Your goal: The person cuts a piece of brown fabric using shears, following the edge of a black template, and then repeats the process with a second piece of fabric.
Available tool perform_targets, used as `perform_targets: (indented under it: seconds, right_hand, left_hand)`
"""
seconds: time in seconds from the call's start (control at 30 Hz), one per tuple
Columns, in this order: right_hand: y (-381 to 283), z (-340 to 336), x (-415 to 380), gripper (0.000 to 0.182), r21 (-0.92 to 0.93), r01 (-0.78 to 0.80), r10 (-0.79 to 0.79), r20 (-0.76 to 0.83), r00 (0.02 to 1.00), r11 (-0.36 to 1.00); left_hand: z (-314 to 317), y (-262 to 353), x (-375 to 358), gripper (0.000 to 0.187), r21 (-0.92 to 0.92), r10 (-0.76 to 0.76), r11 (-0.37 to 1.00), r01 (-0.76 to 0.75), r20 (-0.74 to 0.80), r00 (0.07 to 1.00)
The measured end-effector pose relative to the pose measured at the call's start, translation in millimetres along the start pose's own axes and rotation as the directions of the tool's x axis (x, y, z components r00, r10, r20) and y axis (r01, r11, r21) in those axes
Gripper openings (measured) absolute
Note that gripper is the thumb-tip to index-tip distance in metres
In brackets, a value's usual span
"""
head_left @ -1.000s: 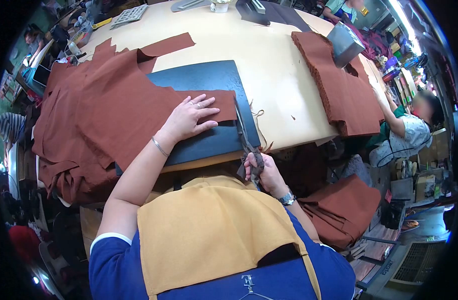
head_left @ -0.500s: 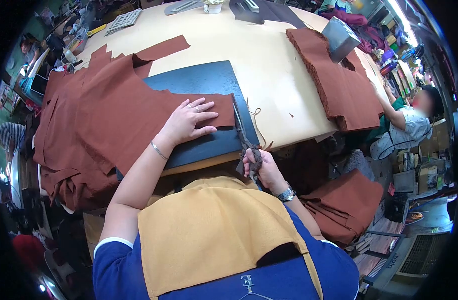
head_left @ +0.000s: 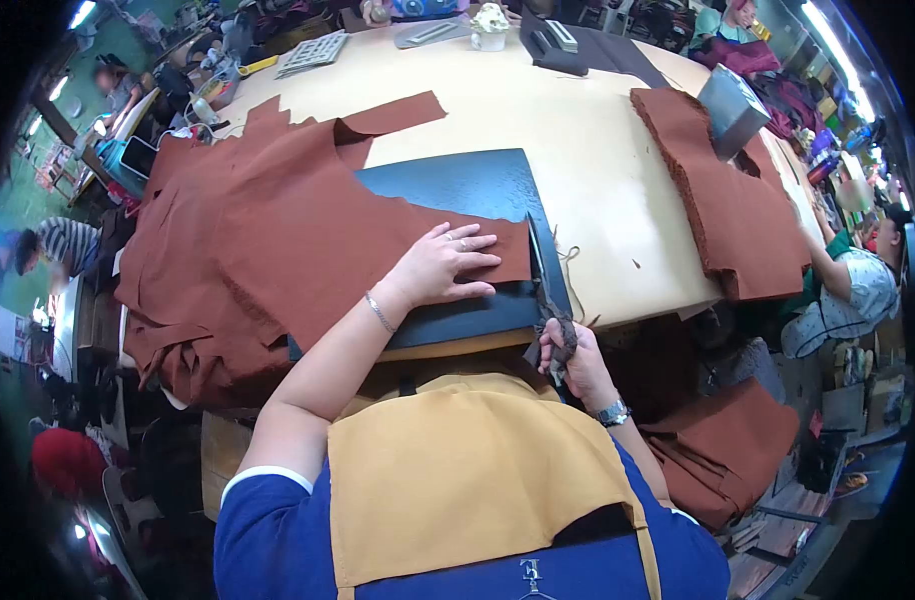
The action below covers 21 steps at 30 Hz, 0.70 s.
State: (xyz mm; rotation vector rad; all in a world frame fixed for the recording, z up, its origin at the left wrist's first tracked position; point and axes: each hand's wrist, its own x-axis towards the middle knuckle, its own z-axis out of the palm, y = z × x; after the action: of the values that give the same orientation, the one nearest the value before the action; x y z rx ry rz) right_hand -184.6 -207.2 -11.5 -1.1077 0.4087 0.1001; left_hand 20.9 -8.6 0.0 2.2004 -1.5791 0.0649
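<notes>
Item: rust-brown cloth (head_left: 268, 215), spread over the left of the pale table (head_left: 603, 190), one narrow end lying flat on a dark blue board (head_left: 456, 180). Item: left hand (head_left: 443, 268), palm down, fingers extended and slightly parted, pressing on that end, gripping nothing. Item: right hand (head_left: 586, 370), closed around the wrapped handles of scissors (head_left: 542, 282) (wrapping dark and ragged), blades along the cloth's cut edge; blade gap, cannot tell. Step, by judgement: edge trimming, cloth held down. Next move, by judgement: calls for steady palm pressure, blades aligned with the edge, fingertips clear of them.
</notes>
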Motion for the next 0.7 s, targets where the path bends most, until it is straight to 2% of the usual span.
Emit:
perform_targets:
  seconds: [0.07, 0.13, 0.17, 0.2, 0.27, 0.33, 0.37, 0.43, 0.53, 0.63, 0.7]
  right_hand:
    - [0, -1, -2, 0.029, 0.019, -0.001, 0.001, -0.008, 1.000, 1.000]
    - [2, -6, -2, 0.030, 0.032, 0.018, -0.018, -0.015, 1.000, 0.999]
    - [3, -10, -3, 0.024, 0.011, 0.034, -0.033, -0.038, 0.999, 0.999]
    - [4, -17, 0, 0.021, 0.043, 0.090, -0.089, -0.030, 0.996, 0.995]
    - [0, -30, 7, 0.020, 0.041, 0.201, -0.199, -0.048, 0.979, 0.979]
    - [-8, -44, 18, 0.021, 0.068, 0.329, -0.321, -0.106, 0.941, 0.942]
    - [-16, -50, 25, 0.020, 0.079, 0.373, -0.362, -0.128, 0.923, 0.924]
    - [-25, -72, 47, 0.023, -0.007, 0.446, -0.438, -0.201, 0.876, 0.895]
    - [-28, -97, 81, 0.025, -0.030, 0.566, -0.545, -0.320, 0.775, 0.824]
    - [-27, -95, 83, 0.024, 0.089, 0.589, -0.518, -0.382, 0.765, 0.803]
    - [-28, -97, 77, 0.024, 0.112, 0.570, -0.494, -0.384, 0.780, 0.814]
  left_hand:
    - [1, -2, -1, 0.047, -0.008, -0.007, 1.000, 0.007, 0.015, 1.000]
    - [-2, 1, -8, 0.048, 0.052, -0.063, 0.996, 0.067, -0.077, 0.995]
    - [-4, 3, -9, 0.048, 0.078, -0.085, 0.992, 0.095, -0.124, 0.989]
    - [-14, 5, -15, 0.046, 0.097, -0.177, 0.978, 0.187, -0.110, 0.978]
    - [-39, 10, -27, 0.046, 0.167, -0.461, 0.857, 0.487, -0.173, 0.870]
    - [-37, -7, -55, 0.057, 0.204, -0.687, 0.632, 0.747, -0.298, 0.663]
    - [-35, -19, -73, 0.063, 0.172, -0.762, 0.547, 0.819, -0.303, 0.572]
    - [-35, -29, -97, 0.072, 0.221, -0.872, 0.416, 0.882, -0.180, 0.456]
    - [-31, -20, -98, 0.076, 0.315, -0.824, 0.482, 0.818, -0.155, 0.545]
    - [-21, -6, -73, 0.078, 0.315, -0.697, 0.664, 0.678, -0.070, 0.714]
    - [-10, 10, -48, 0.078, 0.274, -0.523, 0.822, 0.499, 0.017, 0.852]
